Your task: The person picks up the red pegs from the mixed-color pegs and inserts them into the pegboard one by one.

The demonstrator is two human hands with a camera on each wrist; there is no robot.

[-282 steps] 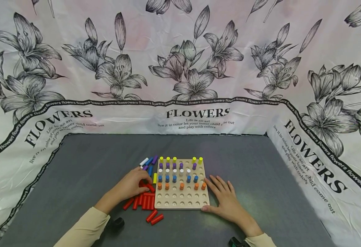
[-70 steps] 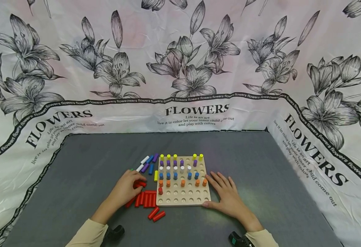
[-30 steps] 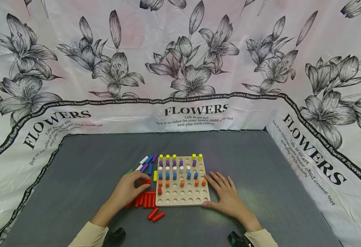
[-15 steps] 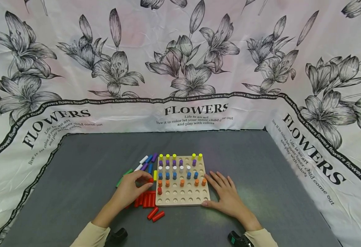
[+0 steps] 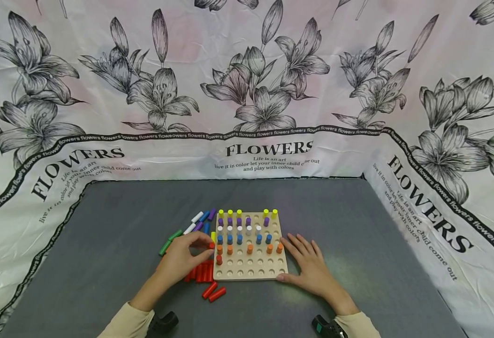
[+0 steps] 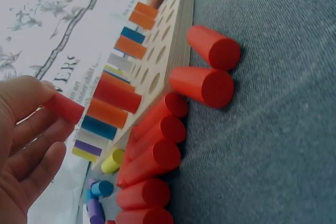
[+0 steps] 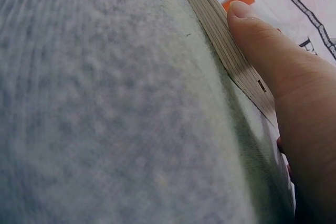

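Note:
My left hand (image 5: 178,257) pinches a red peg (image 6: 65,107) between thumb and fingers, at the left edge of the wooden pegboard (image 5: 251,277). In the left wrist view this peg is held up above the others, tilted. Rows of yellow, purple, white, blue and orange pegs stand upright in the board, with gaps among them. One red peg (image 5: 219,259) stands at the left end of the row nearer than the orange one; the nearest row has bare holes. My right hand (image 5: 310,272) lies spread at the board's right side, its thumb (image 7: 252,32) on the near right corner.
Several loose red pegs (image 5: 204,272) lie left of the board, two more (image 5: 217,295) in front. Green pegs (image 5: 164,247), white, purple, blue and yellow ones lie beyond the left hand. A flower-print cloth (image 5: 268,159) walls in the grey table (image 5: 314,206).
Since the oldest frame, a red peg has come to stand in the board. Over the last second, my left hand has carried another red peg rightward to the board's edge. The right hand stays put.

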